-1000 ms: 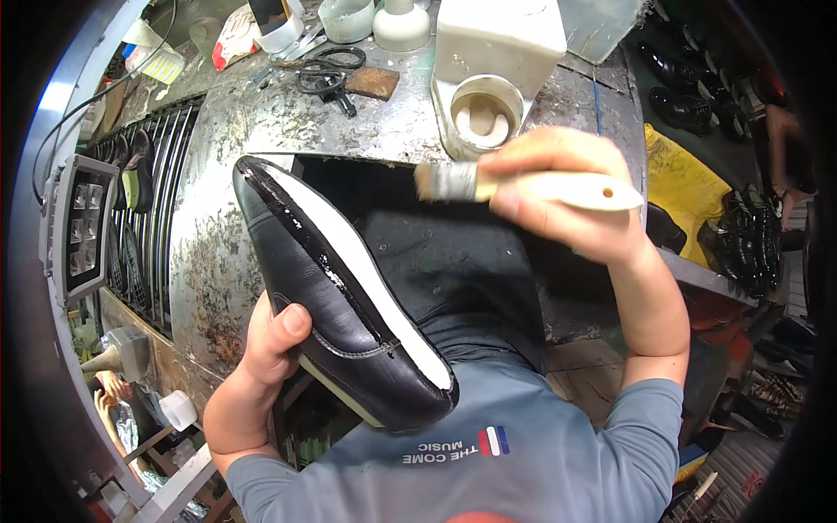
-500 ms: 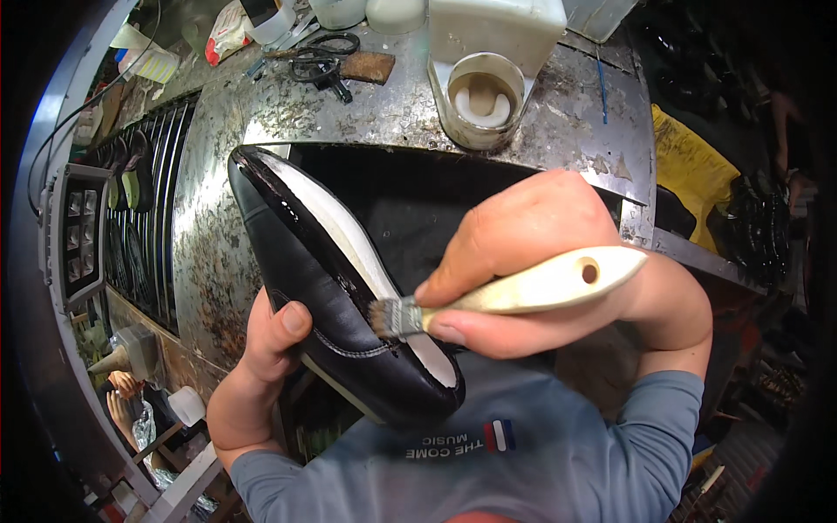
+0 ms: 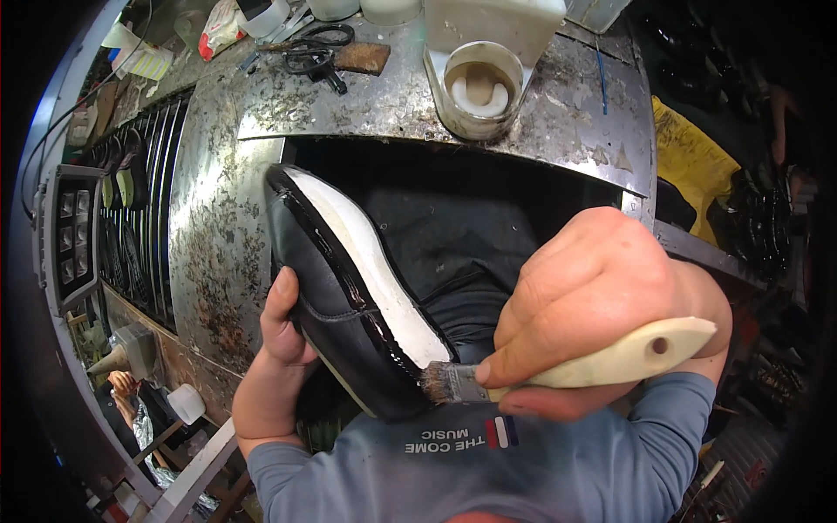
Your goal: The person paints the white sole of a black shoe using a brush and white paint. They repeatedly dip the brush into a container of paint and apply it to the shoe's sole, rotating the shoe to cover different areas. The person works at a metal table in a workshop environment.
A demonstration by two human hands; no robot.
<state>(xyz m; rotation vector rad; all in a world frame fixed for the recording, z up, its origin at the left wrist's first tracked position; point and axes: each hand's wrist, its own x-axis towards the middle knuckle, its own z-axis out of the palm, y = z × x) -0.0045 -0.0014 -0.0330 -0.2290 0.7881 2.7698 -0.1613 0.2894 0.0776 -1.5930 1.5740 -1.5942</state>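
A black leather shoe (image 3: 318, 283) is held sole side up and tilted in my left hand (image 3: 286, 322), whose thumb presses on its side. The shoe's underside shows a white middle (image 3: 366, 253) with a wet, glossy black band along the edge. My right hand (image 3: 602, 305) grips a paintbrush (image 3: 623, 356) by its pale wooden handle, which has a hole near the end. The bristles, stained dark, touch the rim of the shoe at its near end. My left fingers are mostly hidden behind the shoe.
A glass jar (image 3: 482, 91) of brownish liquid stands on the stained metal bench (image 3: 349, 109), before a white container (image 3: 497, 22). Scissors (image 3: 314, 54) lie beside a brown block (image 3: 363, 58). More shoes (image 3: 129, 179) sit on a rack at left; a yellow cloth (image 3: 689, 166) hangs right.
The brush has moved right and nearer me, from the shoe's side edge to its near end. My left hand has turned the shoe, and more of the white underside shows.
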